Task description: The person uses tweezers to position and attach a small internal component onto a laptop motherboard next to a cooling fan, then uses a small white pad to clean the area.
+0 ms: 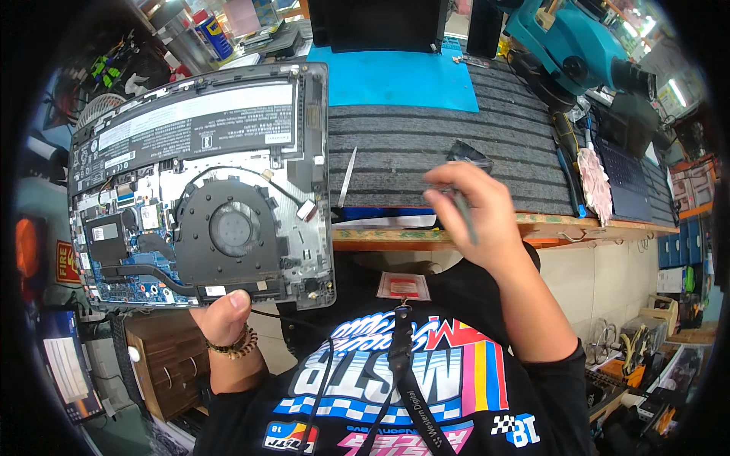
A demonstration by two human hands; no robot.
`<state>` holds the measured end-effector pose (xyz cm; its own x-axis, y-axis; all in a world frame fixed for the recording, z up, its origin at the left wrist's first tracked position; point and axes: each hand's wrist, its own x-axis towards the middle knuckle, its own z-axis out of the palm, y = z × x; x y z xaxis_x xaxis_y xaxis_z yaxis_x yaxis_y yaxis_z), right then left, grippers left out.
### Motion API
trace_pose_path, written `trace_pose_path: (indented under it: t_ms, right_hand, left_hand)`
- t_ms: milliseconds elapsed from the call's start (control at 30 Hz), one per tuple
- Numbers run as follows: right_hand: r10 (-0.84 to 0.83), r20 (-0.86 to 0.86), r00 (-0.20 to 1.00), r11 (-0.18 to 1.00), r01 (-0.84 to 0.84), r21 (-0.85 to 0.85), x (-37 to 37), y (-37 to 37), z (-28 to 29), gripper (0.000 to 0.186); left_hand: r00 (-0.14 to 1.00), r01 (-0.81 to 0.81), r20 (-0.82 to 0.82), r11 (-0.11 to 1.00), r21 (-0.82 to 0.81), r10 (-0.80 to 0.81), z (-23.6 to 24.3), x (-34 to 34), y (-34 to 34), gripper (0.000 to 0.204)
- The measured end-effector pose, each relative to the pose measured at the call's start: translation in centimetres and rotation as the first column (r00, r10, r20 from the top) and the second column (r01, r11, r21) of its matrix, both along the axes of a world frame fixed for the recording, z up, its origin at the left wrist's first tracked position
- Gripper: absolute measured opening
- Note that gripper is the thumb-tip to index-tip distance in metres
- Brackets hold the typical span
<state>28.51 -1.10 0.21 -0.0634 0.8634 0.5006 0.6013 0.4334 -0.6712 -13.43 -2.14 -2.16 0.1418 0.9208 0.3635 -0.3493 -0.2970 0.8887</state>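
An opened laptop base [304,190] is held tilted up at the left, its inner side facing me. My left hand [226,315] grips its near edge, thumb on top and the other fingers hidden beneath. Inside it show a long black battery [190,125], a round fan [230,228], a blue circuit board [144,292] and a loose cable with a white plug [306,210]. My right hand [483,213], slightly blurred, is closed around a slim grey-green tool [463,216] over the bench's front edge. A thin pointed metal strip [347,177] lies between the laptop base and that hand.
The bench has a grey striped mat [517,137] and a blue mat [403,80]. A small black piece [469,154] lies beyond my right hand. A teal microscope [578,49] stands far right, near screwdrivers [566,152], a pinkish cloth [595,182] and a dark keyboard panel [627,178].
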Motion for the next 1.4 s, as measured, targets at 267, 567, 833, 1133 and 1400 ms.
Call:
trace_pose_path:
  t_ms: [267, 567, 833, 1133, 1400]
  right_hand:
    - [0.103, 0.29, 0.951, 0.993, -0.114, 0.019, -4.2, 4.5, -1.5, 0.032]
    - [0.177, 0.499, 0.848, 0.973, -0.228, 0.043, -6.6, 7.0, -2.2, 0.03]
    - [0.15, 0.571, 0.807, 0.982, -0.187, 0.006, -5.5, 8.4, -1.4, 0.024]
    - [0.209, 0.564, 0.799, 0.977, -0.193, -0.088, -4.7, 8.8, -0.8, 0.021]
    - [0.28, 0.47, 0.837, 0.951, -0.174, -0.257, -5.2, 9.5, 0.3, 0.025]
  left_hand:
    - [0.987, -0.116, -0.122, 0.989, -0.089, 0.105, -1.2, -2.3, -0.9, 0.091]
    - [0.999, -0.046, 0.004, 0.997, -0.06, 0.047, 0.4, 0.4, 0.5, 0.085]
    - [0.994, -0.079, 0.059, 0.983, -0.165, 0.09, 2.8, 4.4, 1.1, 0.062]
    - [0.997, -0.012, 0.071, 0.989, -0.145, 0.023, 2.2, 5.2, 1.2, 0.057]
    - [0.995, 0.008, 0.101, 0.991, -0.137, 0.006, 2.5, 5.6, 1.1, 0.057]
